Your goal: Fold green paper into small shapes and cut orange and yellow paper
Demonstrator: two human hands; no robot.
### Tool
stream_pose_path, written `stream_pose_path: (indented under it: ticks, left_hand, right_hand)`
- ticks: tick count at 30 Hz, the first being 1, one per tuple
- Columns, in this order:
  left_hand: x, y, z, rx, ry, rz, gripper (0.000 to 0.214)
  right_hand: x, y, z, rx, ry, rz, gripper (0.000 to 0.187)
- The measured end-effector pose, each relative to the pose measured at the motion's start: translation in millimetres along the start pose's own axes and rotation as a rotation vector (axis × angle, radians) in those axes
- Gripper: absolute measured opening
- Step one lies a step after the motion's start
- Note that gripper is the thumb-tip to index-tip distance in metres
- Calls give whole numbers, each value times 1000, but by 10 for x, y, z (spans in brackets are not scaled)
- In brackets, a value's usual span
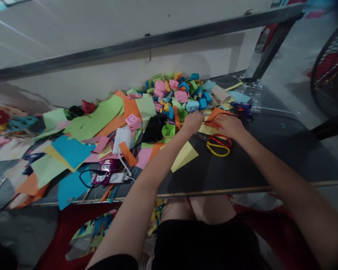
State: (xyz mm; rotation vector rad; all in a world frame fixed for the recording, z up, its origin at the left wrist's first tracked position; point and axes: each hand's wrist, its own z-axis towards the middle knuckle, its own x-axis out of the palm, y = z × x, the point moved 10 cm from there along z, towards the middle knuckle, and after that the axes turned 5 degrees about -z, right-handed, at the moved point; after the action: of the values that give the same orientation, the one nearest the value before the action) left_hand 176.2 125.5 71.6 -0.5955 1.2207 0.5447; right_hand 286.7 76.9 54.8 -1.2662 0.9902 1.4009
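Note:
My left hand (193, 120) is at the near right edge of a heap of small folded paper pieces (181, 96), its fingers curled. What lies between its fingertips is too small to make out. Just to the right, my right hand (227, 123) has its fingers bent over a sheet of orange paper (218, 113) and appears to grip its edge. A thin black cord passes close to that hand. Below it lie scissors (219, 145) with red and yellow handles. Pale yellow paper (184, 156) rests beside my left forearm, and a green folded paper cup (168, 131) stands left of the wrist.
A dark blue glue gun (242, 108) and a cardboard tube (221, 93) lie beyond my right hand. A black phone (153, 129), a white power strip (122, 139) and coloured sheets (95, 120) cover the left side. A fan (332, 75) stands at the right.

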Motion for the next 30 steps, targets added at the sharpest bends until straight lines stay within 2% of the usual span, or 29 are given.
stream_pose_path:
  ticks: [3, 6, 9, 11, 18, 19, 21, 24, 27, 30]
  left_hand:
    - [-8, 26, -211, 28, 48, -29, 20]
    - [-219, 104, -437, 70, -47, -91, 22]
    - [-515, 364, -633, 14, -171, -120, 22]
    - [-736, 707, -758, -121, -261, -113, 22]
    - [-1414, 2357, -1377, -748, -478, -63, 31]
    - [-1459, 2540, -1446, -817, -459, -27, 32]
    - [-1471, 2840, -1533, -928, -344, 46, 31]
    - [-1465, 3164, -1644, -1022, -166, 117, 21]
    - [-1549, 3440, -1867, -1085, -81, 160, 20]
    - [-1655, 3703, -2203, -1117, -44, 163, 25]
  right_hand:
    - [-197, 63, -247, 129, -77, -34, 40]
    - [-227, 133, -501, 151, -122, 52, 38]
    - [-147, 184, -662, 119, -96, 138, 39]
    - [-101, 239, -742, 78, -74, 164, 37]
    - [-22, 408, -1103, -2, -48, 59, 34]
    - [-10, 384, -1149, 6, -38, 51, 33]
    - [-1, 283, -1228, 34, -28, 52, 32]
    - [-34, 43, -1333, 81, -63, 74, 30]
    - [-70, -303, -1448, 177, -134, 70, 27]
    - [-21, -608, -1534, 247, -154, 54, 22]
